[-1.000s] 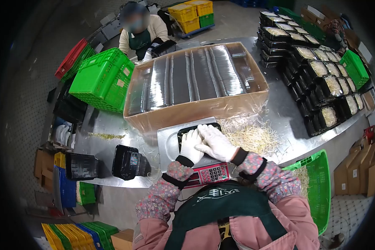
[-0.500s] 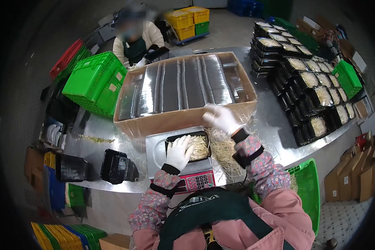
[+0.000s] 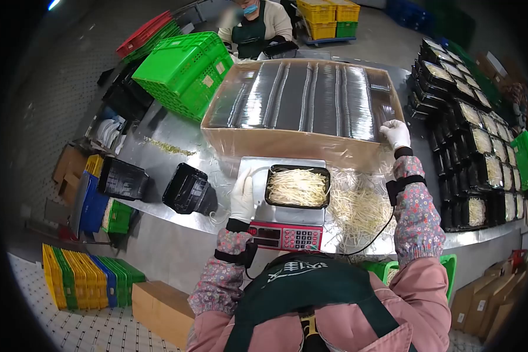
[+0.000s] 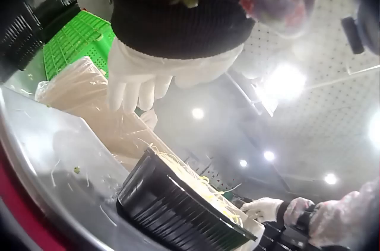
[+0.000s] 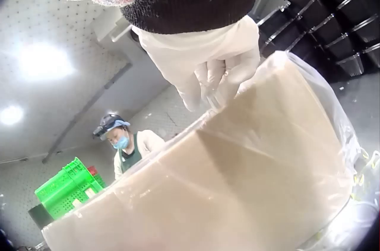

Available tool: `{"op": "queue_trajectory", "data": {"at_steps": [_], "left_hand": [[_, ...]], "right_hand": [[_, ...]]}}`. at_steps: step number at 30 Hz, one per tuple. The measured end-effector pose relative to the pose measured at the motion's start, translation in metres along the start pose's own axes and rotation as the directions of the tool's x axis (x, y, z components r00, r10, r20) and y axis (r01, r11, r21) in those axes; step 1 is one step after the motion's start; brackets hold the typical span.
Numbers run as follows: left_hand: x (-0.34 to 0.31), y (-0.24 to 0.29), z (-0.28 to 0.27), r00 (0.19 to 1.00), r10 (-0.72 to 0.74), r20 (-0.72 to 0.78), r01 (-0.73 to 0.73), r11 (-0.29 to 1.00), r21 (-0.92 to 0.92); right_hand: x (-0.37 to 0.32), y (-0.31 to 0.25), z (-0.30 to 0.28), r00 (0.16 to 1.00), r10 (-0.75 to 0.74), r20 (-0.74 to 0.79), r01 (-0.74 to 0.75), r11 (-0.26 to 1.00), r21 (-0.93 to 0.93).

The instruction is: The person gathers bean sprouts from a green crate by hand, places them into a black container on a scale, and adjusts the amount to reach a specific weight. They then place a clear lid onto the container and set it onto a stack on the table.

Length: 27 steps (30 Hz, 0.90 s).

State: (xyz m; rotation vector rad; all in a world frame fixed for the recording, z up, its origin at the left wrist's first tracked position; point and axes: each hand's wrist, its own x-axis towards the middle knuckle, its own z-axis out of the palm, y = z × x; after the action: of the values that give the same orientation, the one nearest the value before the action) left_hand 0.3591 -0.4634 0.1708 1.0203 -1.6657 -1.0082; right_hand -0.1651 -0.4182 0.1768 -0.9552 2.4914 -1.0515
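A black tray point(image 3: 298, 186) filled with pale sprouts point(image 3: 296, 183) sits on the metal plate of a scale point(image 3: 253, 167). My gloved left hand point(image 3: 242, 196) is left of the tray, apart from it, holding nothing; the left wrist view shows this hand point(image 4: 148, 79) with fingers extended. At the right front corner of a large plastic-lined carton point(image 3: 287, 144), packed with clear plastic pieces point(image 3: 358, 105), is my gloved right hand point(image 3: 396, 134). In the right wrist view its fingers point(image 5: 217, 82) bend at the carton's edge point(image 5: 237, 162); whether they grip anything is unclear.
Loose sprouts point(image 3: 361, 208) lie right of the scale. Two black trays point(image 3: 185, 188) stand at left, a green crate point(image 3: 185, 73) behind. Stacked filled trays point(image 3: 481, 141) line the right side. Across the table is another person point(image 3: 257, 29).
Both hands were on the tray; the right lifted away and moved to the carton's right corner. The left has withdrawn leftward off the sprouts, leaving the tray uncovered. The head view has shifted.
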Motion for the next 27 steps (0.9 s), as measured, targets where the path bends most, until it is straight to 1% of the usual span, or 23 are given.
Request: {"op": "queue_trajectory", "data": {"at_steps": [1, 2, 3, 4, 5, 7, 8, 9, 10, 11, 13, 14, 15, 16, 17, 19, 20, 21, 22, 24, 25, 26, 27], "left_hand": [[-0.001, 0.001, -0.002, 0.999, -0.012, 0.039, 0.011, 0.999, 0.037], [-0.001, 0.001, -0.004, 0.999, -0.015, 0.038, 0.014, 0.999, 0.036], [0.007, 0.006, -0.004, 0.997, -0.076, 0.008, 0.076, 0.995, -0.058], [0.009, 0.013, -0.007, 0.988, -0.151, -0.010, 0.148, 0.978, -0.149], [0.013, 0.015, -0.012, 0.989, -0.144, -0.032, 0.137, 0.976, -0.167], [0.023, 0.031, -0.024, 0.958, -0.266, 0.104, 0.285, 0.892, -0.351], [0.030, 0.043, -0.026, 0.956, -0.268, 0.118, 0.293, 0.889, -0.351], [0.037, 0.056, -0.027, 0.894, -0.253, 0.370, 0.429, 0.721, -0.545], [0.043, 0.068, -0.027, 0.794, -0.157, 0.587, 0.578, 0.494, -0.650], [0.048, 0.082, -0.025, 0.790, -0.154, 0.593, 0.582, 0.494, -0.647], [0.056, 0.103, -0.018, 0.717, -0.179, 0.673, 0.681, 0.384, -0.624], [0.060, 0.091, -0.016, 0.721, -0.121, 0.683, 0.672, 0.367, -0.644], [0.062, 0.083, -0.016, 0.717, -0.115, 0.688, 0.674, 0.367, -0.641], [0.063, 0.076, -0.018, 0.802, -0.147, 0.579, 0.579, 0.428, -0.694], [0.064, 0.068, -0.019, 0.874, -0.167, 0.457, 0.476, 0.488, -0.732], [0.059, 0.045, -0.025, 0.892, -0.176, 0.417, 0.450, 0.450, -0.772], [0.057, 0.030, -0.027, 0.909, -0.197, 0.366, 0.416, 0.409, -0.812], [0.056, 0.022, -0.029, 0.922, -0.220, 0.317, 0.380, 0.369, -0.848], [0.052, 0.029, -0.029, 0.927, -0.257, 0.274, 0.359, 0.392, -0.847], [0.051, 0.016, -0.035, 0.940, -0.230, 0.253, 0.330, 0.413, -0.849], [0.049, 0.014, -0.039, 0.951, -0.206, 0.230, 0.300, 0.436, -0.849], [0.047, 0.011, -0.042, 0.952, -0.206, 0.226, 0.296, 0.438, -0.849], [0.046, 0.014, -0.044, 0.953, -0.218, 0.209, 0.292, 0.478, -0.828]], "right_hand": [[-0.009, -0.012, -0.009, 1.000, -0.002, 0.001, 0.002, 1.000, -0.001], [-0.018, -0.023, -0.022, 0.986, -0.102, -0.134, 0.105, 0.994, 0.016], [-0.026, -0.043, -0.036, 0.940, -0.198, -0.277, 0.212, 0.977, 0.020], [-0.036, -0.058, -0.049, 0.902, -0.275, -0.333, 0.347, 0.920, 0.179], [-0.048, -0.075, -0.062, 0.852, -0.334, -0.402, 0.474, 0.820, 0.321], [-0.099, -0.129, -0.086, 0.795, -0.460, -0.396, 0.607, 0.576, 0.548], [-0.125, -0.154, -0.093, 0.748, -0.562, -0.354, 0.651, 0.517, 0.555], [-0.149, -0.172, -0.094, 0.687, -0.657, -0.309, 0.689, 0.453, 0.566], [-0.166, -0.182, -0.090, 0.572, -0.797, -0.196, 0.741, 0.399, 0.541], [-0.180, -0.191, -0.085, 0.429, -0.900, -0.073, 0.784, 0.331, 0.526], [-0.199, -0.200, -0.061, 0.160, -0.977, 0.142, 0.736, 0.214, 0.642], [-0.206, -0.195, -0.047, 0.215, -0.959, 0.185, 0.734, 0.284, 0.618], [-0.212, -0.187, -0.034, 0.271, -0.935, 0.227, 0.727, 0.353, 0.589], [-0.216, -0.182, -0.027, 0.430, -0.864, 0.263, 0.605, 0.492, 0.626], [-0.212, -0.169, -0.015, 0.515, -0.828, 0.221, 0.630, 0.541, 0.557], [-0.201, -0.110, 0.027, 0.635, -0.718, 0.286, 0.666, 0.696, 0.267], [-0.205, -0.102, 0.032, 0.677, -0.558, 0.481, 0.517, 0.825, 0.229], [-0.209, -0.096, 0.036, 0.668, -0.366, 0.648, 0.358, 0.921, 0.152], [-0.209, -0.084, 0.041, 0.671, -0.365, 0.645, 0.357, 0.922, 0.150], [-0.202, -0.060, 0.041, 0.719, -0.459, 0.522, 0.398, 0.887, 0.233], [-0.196, -0.056, 0.029, 0.732, -0.452, 0.509, 0.236, 0.870, 0.433], [-0.191, -0.051, 0.015, 0.754, -0.422, 0.504, 0.131, 0.848, 0.514], [-0.168, -0.020, 0.012, 0.789, -0.316, 0.527, 0.270, 0.949, 0.164]]}}
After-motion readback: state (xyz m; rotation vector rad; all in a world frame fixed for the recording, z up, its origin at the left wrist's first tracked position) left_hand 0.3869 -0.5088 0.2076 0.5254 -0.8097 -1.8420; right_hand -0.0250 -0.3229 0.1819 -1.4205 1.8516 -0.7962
